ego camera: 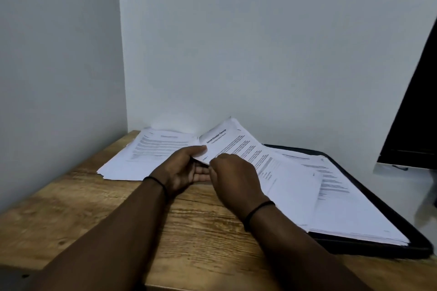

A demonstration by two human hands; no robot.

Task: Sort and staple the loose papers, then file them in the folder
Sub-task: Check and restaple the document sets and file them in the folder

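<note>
Two hands, left (182, 170) and right (233, 178), with one wristband on each. Two paper stacks (132, 158) (350, 201), one lifted set (238, 142). One folder (387, 198).

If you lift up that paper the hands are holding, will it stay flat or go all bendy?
Probably bendy: the held sheets already curve upward where the left hand and right hand pinch them. They look thin, so likely light. Pushed, they might slide off the paper pile.

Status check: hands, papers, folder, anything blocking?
Left hand and right hand both pinch the lifted sheet. Loose pile at left; more papers on the black folder. No stapler in view.
</note>
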